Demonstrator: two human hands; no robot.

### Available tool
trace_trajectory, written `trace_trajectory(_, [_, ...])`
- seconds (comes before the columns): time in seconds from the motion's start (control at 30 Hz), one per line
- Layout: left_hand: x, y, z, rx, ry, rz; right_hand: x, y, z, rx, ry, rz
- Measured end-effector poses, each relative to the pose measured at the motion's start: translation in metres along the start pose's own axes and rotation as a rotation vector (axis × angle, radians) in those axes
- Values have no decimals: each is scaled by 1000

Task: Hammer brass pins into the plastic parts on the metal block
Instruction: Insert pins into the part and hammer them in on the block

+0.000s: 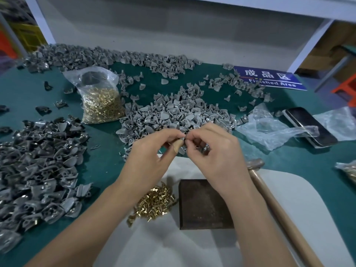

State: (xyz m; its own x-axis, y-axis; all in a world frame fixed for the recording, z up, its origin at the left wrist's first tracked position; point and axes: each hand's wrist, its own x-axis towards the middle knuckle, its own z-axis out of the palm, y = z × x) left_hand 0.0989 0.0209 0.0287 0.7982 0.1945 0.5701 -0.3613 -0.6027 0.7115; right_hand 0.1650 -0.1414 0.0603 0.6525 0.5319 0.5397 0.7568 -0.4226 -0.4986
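Note:
Both hands meet above the table, beyond the dark metal block [204,204]. My left hand [152,151] pinches a small grey plastic part [182,148] between thumb and fingers; the thumb wears a tan bandage. My right hand [217,149] has its fingers curled and pinches at the same part's top end; a brass pin between those fingertips is too small to make out. Loose brass pins [154,201] lie in a heap just left of the block. A wooden-handled hammer [273,201] lies to the block's right, its head at the far end.
A heap of grey plastic parts [173,112] lies beyond the hands, a darker heap [38,162] at left. A bag of brass pins [100,97] stands at back left. Crumpled plastic bags [269,128], a phone [310,126] and a blue sign [269,78] sit at right. A white mat [289,218] underlies the block.

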Motion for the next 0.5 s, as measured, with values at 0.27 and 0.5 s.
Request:
trace_trajectory(0.27, [-3,1,3,-70,47,-48,0,5,1,225,7,93])
trace_trajectory(0.5, [-7,5,7,-260,124,-186,0,3,4,503,10,249])
